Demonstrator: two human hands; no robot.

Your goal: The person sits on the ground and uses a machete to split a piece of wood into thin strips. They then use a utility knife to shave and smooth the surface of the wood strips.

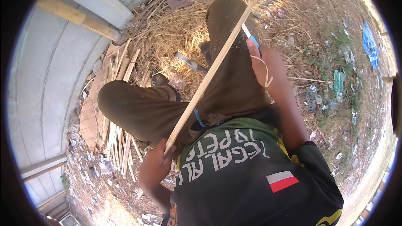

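Observation:
A long pale strip of split wood, like bamboo (217, 60), runs slantwise across my lap, from the near left up past the far edge. My left hand (155, 165) is closed round its near end. In my right hand (268, 65) is a knife with a blue handle (254, 42), gripped with the thumb along it. Its pale, narrow blade (246, 29) points up and left, close beside the strip; I cannot tell whether it touches. A thin curled shaving (267, 75) hangs over the back of my right hand.
My crossed legs (234, 79) lie under the strip. Split wood strips (121, 146) are piled at the left, by cardboard (88, 119) and a grey wall (37, 83). Straw-like shavings (176, 33) cover the ground ahead. A dark flat piece (190, 62) lies between my legs. Litter is scattered at right.

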